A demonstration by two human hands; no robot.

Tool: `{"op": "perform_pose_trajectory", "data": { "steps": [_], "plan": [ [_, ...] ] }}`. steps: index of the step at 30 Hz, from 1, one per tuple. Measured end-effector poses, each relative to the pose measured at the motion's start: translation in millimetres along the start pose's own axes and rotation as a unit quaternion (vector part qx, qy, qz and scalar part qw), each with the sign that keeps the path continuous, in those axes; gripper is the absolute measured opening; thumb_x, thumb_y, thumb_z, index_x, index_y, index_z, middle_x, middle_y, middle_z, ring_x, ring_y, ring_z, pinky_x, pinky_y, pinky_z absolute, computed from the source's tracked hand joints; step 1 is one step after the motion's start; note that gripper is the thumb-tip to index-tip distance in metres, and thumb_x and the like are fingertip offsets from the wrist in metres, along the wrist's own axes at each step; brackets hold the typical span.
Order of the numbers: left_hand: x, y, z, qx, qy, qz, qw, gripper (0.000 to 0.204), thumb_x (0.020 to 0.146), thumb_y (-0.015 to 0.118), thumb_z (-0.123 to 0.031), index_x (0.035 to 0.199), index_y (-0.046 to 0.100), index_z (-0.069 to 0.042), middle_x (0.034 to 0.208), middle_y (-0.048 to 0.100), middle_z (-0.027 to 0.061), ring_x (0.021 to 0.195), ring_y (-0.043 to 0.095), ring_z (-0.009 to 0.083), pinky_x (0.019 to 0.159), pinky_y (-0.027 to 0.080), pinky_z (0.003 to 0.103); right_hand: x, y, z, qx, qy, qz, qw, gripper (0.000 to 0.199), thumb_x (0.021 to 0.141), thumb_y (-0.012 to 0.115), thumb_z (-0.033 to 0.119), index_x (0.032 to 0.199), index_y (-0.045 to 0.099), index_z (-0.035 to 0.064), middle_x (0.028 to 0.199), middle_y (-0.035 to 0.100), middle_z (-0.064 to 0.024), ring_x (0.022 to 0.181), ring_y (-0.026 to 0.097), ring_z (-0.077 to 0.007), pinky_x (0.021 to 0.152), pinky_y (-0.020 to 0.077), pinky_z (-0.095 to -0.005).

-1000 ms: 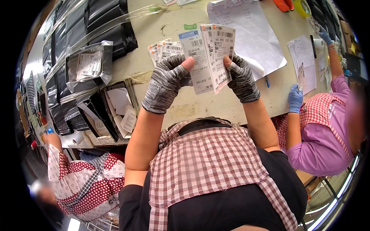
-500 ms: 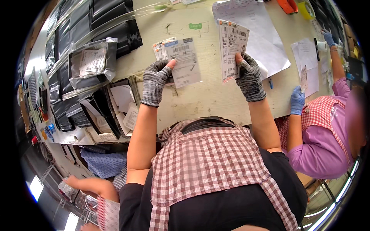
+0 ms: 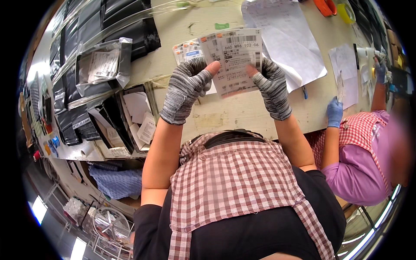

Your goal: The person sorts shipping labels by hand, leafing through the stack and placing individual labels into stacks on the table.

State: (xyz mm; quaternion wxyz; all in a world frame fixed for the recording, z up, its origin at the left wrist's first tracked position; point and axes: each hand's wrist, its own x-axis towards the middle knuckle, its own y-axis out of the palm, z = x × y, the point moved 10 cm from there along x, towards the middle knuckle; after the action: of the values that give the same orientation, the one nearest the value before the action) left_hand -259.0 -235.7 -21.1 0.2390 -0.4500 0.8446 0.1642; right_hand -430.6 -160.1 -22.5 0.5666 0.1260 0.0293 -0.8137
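Both my hands wear grey knit gloves with the fingertips bare. My left hand [image 3: 187,89] and my right hand [image 3: 272,86] hold a stack of white printed labels [image 3: 234,60] between them, above the pale worktable [image 3: 242,112]. My left thumb presses on the stack's left side, my right fingers pinch its right side. More labels [image 3: 186,48] fan out behind the stack on the left, by my left hand.
Black plastic bags [image 3: 112,26] and a clear bag with a paper slip [image 3: 102,65] lie at the left. A box of paper slips [image 3: 134,117] sits at the table's edge. Large white sheets [image 3: 286,39] lie at the right. A co-worker's blue-gloved hand [image 3: 334,112] rests on the table.
My hands were apart half a second ago, each with its own labels. They have come together and now hold one stack between them.
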Motion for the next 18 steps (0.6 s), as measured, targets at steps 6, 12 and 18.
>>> {"op": "perform_pose_trajectory", "data": {
  "steps": [6, 12, 18],
  "plan": [
    [12.4, 1.2, -4.6, 0.012, 0.053, -0.034, 0.998, 0.033, 0.077, 0.074, -0.036, 0.079, 0.065, -0.005, 0.057, 0.051, -0.0031, 0.050, 0.044, 0.0050, 0.046, 0.036, 0.021, 3.0, 5.1, 6.7, 0.003, 0.014, 0.003, 1.000, 0.027, 0.082, 0.068, 0.013, 0.106, 0.063, 0.0020, 0.089, 0.066, -0.0043, 0.082, 0.059, -0.0097, 0.076, 0.0490, -0.0241],
    [13.2, -2.9, -2.8, -0.009, -0.010, -0.012, 1.000, 0.032, 0.080, 0.071, -0.036, 0.075, 0.061, -0.006, 0.057, 0.049, -0.0038, 0.048, 0.042, 0.0041, 0.046, 0.034, 0.020, 11.2, 0.2, -1.4, 0.014, 0.027, 0.008, 1.000, 0.027, 0.082, 0.067, 0.011, 0.107, 0.062, 0.0019, 0.092, 0.067, -0.0052, 0.083, 0.061, -0.0107, 0.077, 0.0497, -0.0255],
    [15.4, -7.7, -2.0, -0.028, -0.010, -0.005, 1.000, 0.031, 0.083, 0.068, -0.034, 0.075, 0.060, -0.006, 0.057, 0.047, -0.0045, 0.048, 0.041, 0.0035, 0.045, 0.031, 0.019, 18.6, 3.3, -5.8, 0.080, 0.067, 0.006, 0.995, 0.029, 0.083, 0.066, 0.012, 0.109, 0.061, 0.0008, 0.093, 0.067, -0.0060, 0.084, 0.061, -0.0108, 0.078, 0.0492, -0.0250]
  ]
}}
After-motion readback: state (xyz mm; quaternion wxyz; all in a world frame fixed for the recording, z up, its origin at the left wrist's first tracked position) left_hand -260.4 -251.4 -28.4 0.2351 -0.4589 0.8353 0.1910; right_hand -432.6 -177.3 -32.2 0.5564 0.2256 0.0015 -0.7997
